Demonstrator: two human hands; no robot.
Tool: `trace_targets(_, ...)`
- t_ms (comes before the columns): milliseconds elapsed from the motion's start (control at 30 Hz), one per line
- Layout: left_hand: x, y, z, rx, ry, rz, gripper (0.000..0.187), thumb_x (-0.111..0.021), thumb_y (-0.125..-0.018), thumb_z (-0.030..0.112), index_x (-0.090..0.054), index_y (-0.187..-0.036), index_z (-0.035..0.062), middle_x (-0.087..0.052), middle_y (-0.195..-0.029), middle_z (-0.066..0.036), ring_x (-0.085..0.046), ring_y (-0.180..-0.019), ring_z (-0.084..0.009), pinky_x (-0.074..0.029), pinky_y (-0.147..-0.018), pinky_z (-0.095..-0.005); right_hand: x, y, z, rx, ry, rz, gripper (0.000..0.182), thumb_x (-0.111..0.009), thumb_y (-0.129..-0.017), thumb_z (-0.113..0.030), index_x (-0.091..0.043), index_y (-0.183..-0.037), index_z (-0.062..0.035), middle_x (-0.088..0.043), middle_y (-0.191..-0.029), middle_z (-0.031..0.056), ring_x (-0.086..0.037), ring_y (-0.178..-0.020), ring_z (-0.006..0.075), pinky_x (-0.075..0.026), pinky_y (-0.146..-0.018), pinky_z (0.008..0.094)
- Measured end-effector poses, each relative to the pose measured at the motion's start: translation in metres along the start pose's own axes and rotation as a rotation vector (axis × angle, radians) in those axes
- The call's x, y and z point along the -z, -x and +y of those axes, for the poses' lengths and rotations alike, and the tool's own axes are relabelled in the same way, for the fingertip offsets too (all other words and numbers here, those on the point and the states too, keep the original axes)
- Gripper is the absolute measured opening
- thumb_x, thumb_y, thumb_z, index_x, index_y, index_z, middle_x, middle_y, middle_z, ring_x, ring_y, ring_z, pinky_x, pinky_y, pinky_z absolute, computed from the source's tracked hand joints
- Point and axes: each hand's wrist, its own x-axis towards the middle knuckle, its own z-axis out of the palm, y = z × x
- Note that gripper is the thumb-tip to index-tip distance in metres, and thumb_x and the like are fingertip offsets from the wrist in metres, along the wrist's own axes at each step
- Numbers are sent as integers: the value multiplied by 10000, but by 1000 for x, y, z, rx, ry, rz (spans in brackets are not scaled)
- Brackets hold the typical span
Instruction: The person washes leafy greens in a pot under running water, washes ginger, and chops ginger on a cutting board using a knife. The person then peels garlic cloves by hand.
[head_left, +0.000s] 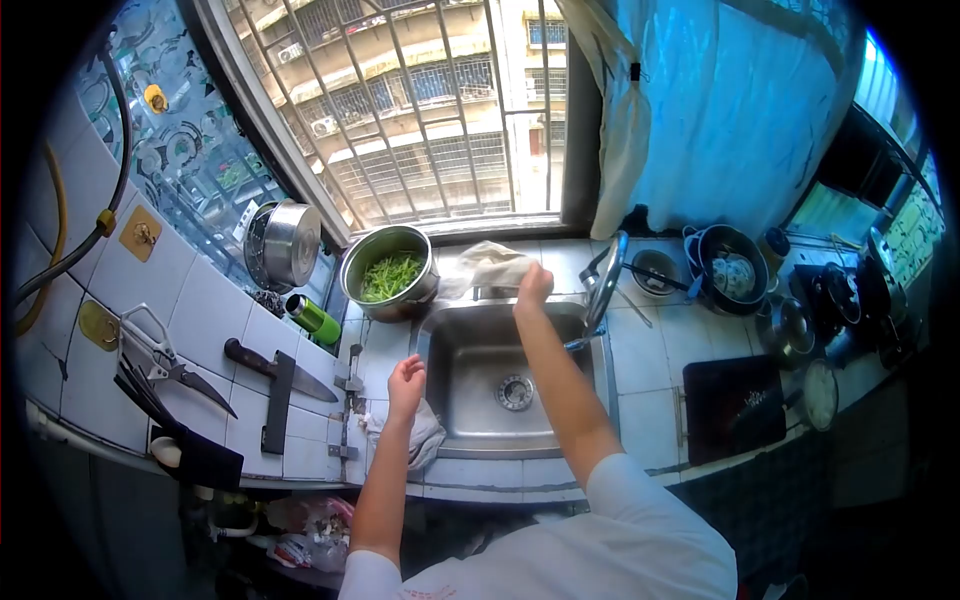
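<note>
Behind the sink, my right hand (pixel 535 287) is closed at the right end of a beige cloth (pixel 490 265), which lies bunched along the back ledge. My left hand (pixel 407 388) is by the left rim of the steel sink (pixel 470 340), its fingers loosely bent and nothing visible in them. Just below it, a greyish cloth (pixel 426 436) lies on the sink's front left corner. A drain strainer (pixel 515 392) sits in the basin. At the back left stands a metal pot (pixel 425 283) with cut green vegetables (pixel 390 277) inside.
A curved faucet (pixel 606 285) rises at the sink's right. Further right are a bowl (pixel 655 272), a dark pot (pixel 733 262) with dishes and a black board (pixel 735 410). On the left wall hang a knife (pixel 310 382) and scissors (pixel 150 345); a green bottle (pixel 315 318) stands nearby.
</note>
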Motion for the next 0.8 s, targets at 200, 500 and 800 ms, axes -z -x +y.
trace_targets(200, -20, -72, 1, 312, 211, -12, 415, -528, -825, 150, -430, -1220, 68, -548, -1091, -88, -537, -960, -199, -441, -784, -366, 69, 36, 71, -274, 393, -206, 182, -536, -830, -220, -509, -833, -40, -532, -694, 39, -540, -576, 120, -449, -435, 239)
trace_targets(500, -66, -188, -20, 570, 893, 151, 478, -593, -803, 285, -392, -1184, 78, -412, -1151, -163, -469, -1022, -319, -418, -856, -467, 167, 88, 35, -550, 530, -547, 133, -555, -795, -96, -520, -912, -43, -562, -766, 68, -579, -648, 142, -481, -515, 244)
trace_targets(800, -57, -192, -28, 524, 808, 577, 322, -514, -742, 93, -429, -1030, -25, -495, -981, -179, -569, -711, -324, -525, -625, -414, 307, 131, -15, -691, 833, -443, 79, -549, -787, -80, -543, -846, -29, -583, -734, 80, -567, -605, 139, -482, -523, 240)
